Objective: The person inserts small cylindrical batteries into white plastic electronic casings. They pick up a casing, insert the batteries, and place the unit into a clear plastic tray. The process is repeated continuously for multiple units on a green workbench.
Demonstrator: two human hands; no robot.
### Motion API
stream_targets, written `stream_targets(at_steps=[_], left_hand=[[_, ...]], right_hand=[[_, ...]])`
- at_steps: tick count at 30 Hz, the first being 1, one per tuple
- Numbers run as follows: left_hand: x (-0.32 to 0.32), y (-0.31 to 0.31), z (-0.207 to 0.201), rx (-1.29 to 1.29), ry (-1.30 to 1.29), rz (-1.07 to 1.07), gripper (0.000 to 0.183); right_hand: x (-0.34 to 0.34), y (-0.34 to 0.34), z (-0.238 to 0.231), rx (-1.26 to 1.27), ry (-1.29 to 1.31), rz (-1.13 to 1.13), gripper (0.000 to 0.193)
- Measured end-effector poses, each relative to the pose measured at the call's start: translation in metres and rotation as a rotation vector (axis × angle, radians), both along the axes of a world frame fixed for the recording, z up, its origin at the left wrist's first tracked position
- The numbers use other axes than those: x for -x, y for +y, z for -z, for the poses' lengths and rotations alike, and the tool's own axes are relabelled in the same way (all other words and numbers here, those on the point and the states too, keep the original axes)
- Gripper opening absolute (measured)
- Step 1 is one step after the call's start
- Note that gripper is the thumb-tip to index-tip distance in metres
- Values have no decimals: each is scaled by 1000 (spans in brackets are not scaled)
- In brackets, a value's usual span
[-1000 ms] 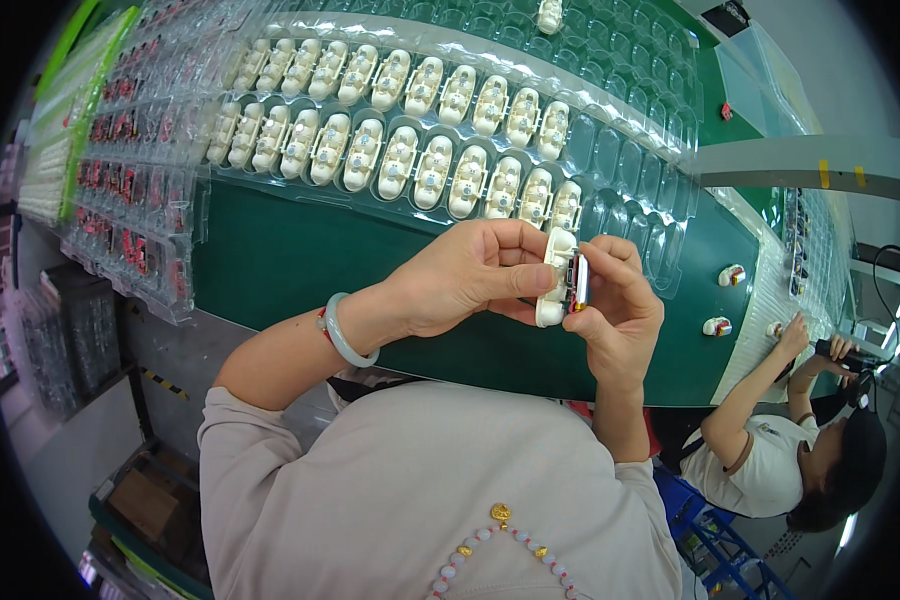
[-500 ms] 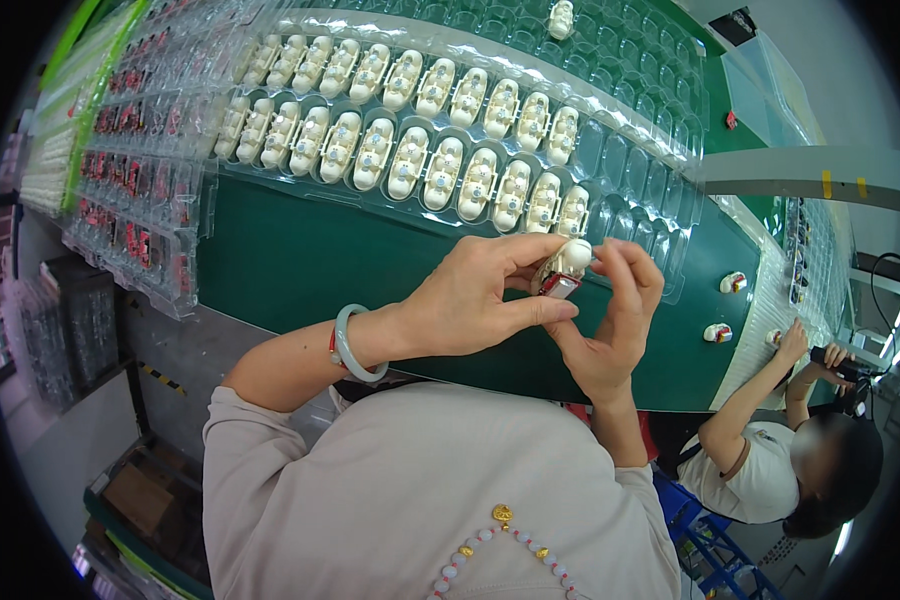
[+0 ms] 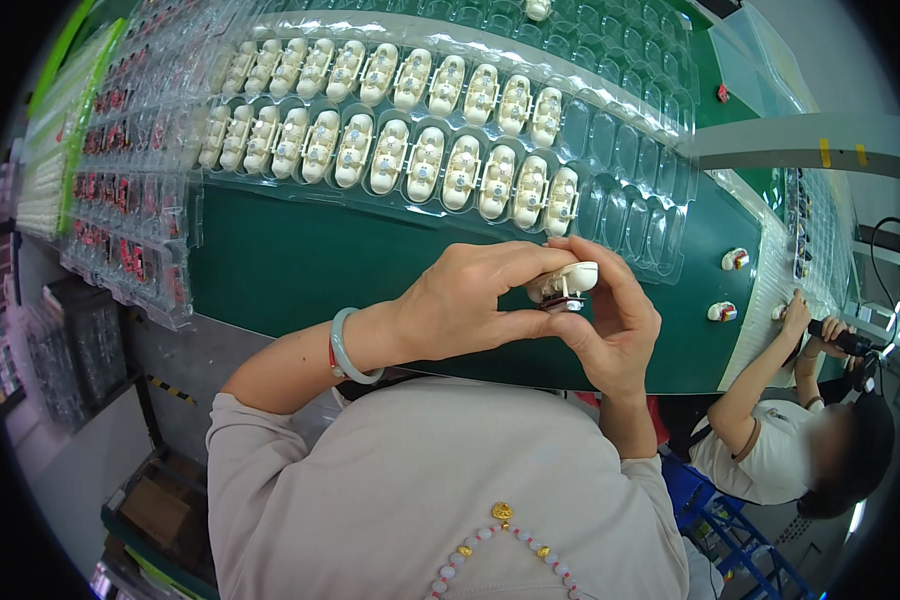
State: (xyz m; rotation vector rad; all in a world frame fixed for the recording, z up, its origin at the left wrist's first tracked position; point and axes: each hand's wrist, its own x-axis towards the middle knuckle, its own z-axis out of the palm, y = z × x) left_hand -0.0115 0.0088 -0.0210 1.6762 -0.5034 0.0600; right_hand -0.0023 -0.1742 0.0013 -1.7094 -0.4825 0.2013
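left hand (image 3: 465,300) turned sideways, right hand (image 3: 622,325) upright, fingers (image 3: 618,285) of both pinching a white shell (image 3: 566,280)

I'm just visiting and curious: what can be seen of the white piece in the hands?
The white piece is rounded, smooth and plastic-looking, with its shell uppermost and a dark, reddish-edged part beneath. It is held up over the green table, the left hand and right hand closed around it and hiding some of it.
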Motion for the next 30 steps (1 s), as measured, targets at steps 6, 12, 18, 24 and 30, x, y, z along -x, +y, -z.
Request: stream_targets(at_steps=[6, 12, 18, 24, 30], left_hand=[[-1, 0, -4, 9, 53, 40, 50], [-2, 3, -8, 153, 423, 201, 46], [-1, 5, -16, 370, 677, 266, 47], [-6, 10, -21, 447, 811, 371, 66], [-9, 11, -23, 544, 902, 419, 72]], right_hand=[[0, -1, 0, -30, 119, 19, 50], [6, -1, 0, -151, 316, 55, 44], [10, 0, -1, -223, 406, 67, 43], [7, -3, 5, -294, 405, 59, 43], [5, -8, 3, -282, 474, 49, 46]])
